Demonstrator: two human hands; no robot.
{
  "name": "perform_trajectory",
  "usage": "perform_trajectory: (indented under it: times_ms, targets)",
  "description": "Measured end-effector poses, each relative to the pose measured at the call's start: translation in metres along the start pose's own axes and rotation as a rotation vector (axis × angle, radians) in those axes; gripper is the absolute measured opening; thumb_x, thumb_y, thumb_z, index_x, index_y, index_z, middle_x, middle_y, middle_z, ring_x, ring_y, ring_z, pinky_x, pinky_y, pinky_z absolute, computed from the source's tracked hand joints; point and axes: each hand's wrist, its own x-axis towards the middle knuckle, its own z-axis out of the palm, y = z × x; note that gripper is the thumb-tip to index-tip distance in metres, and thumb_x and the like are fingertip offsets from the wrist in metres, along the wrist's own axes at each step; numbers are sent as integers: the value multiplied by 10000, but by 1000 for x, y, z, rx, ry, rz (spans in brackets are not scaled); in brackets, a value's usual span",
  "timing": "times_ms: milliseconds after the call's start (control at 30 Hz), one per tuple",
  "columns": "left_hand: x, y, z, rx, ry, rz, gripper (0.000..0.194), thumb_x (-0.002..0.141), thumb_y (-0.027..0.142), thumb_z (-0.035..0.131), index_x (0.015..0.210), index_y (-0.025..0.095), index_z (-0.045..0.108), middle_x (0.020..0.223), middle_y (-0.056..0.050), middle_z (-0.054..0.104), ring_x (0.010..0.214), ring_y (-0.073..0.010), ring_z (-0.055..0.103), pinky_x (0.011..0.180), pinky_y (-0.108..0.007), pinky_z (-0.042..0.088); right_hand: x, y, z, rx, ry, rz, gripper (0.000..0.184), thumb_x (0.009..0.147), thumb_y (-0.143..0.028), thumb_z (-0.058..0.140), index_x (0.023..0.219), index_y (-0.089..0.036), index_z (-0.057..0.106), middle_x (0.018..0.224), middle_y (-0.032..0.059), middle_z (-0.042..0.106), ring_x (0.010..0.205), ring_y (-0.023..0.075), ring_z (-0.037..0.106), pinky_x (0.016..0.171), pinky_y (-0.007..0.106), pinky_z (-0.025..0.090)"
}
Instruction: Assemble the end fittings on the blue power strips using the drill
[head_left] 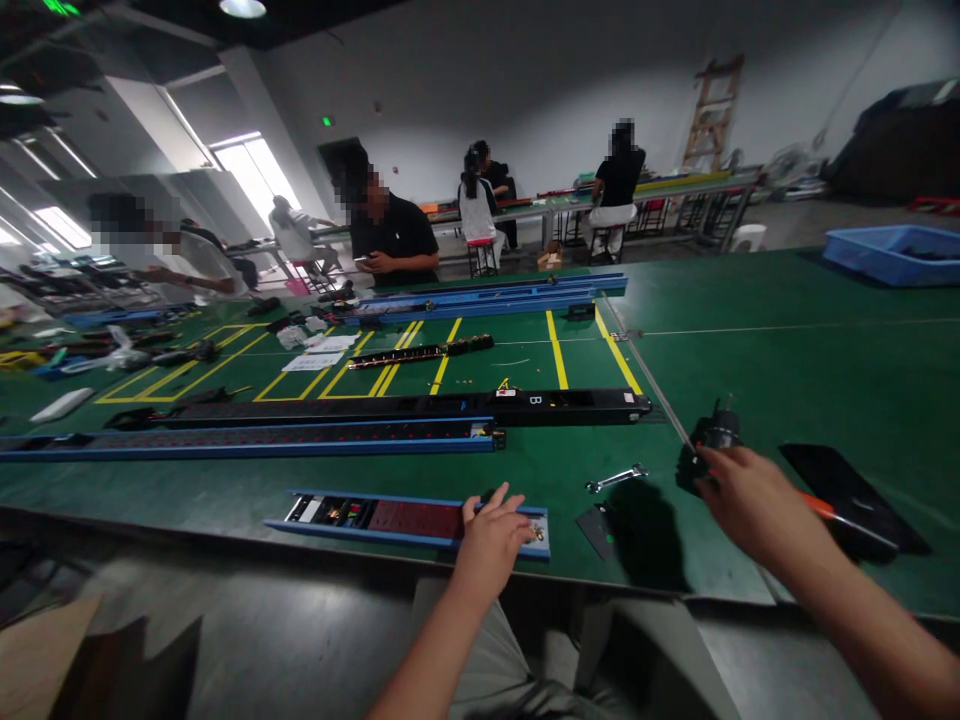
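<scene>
My left hand (pixel 491 535) rests with spread fingers over the right end of a short blue channel (pixel 337 533), which has electronic parts and a dark red strip inside. At that end, small metal parts show beside the fingers. My right hand (pixel 742 500) is over the table at the right, its fingers bent together beside a black power drill (pixel 721 428). A small pale spot shows at its fingertips; I cannot make out what it is. An orange-and-grey tool handle (pixel 825 508) shows behind the right wrist. Between the hands lie a wrench (pixel 617 478) and a small dark plate (pixel 595 530).
Long black (pixel 420 408) and blue (pixel 247 442) rail assemblies lie beyond the short channel. A black flat piece (pixel 855 490) is at the right, and a blue bin (pixel 892 255) stands at the far right. Across the green table, a person in black (pixel 394 235) stands.
</scene>
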Motion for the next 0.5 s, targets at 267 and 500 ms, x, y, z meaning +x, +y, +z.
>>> perform_trajectory:
  times_ms: [267,500]
  targets:
    - [-4,0,8,26,96,42,111,848,251,607,816,305,698,1161,6,650,1228,-243,471,1033,-515,152,-18,-128,45,820,-480,-128,322,858,-320,436,957,-156,695,614,23,653,544,138,591,522,222,403]
    - [-1,5,4,51,71,31,104,847,259,604,882,303,691,1168,-10,646,1246,-259,448,1019,-533,171,-16,-137,84,1110,-626,-11,426,817,-501,494,931,-144,696,594,6,618,390,70,404,378,192,283]
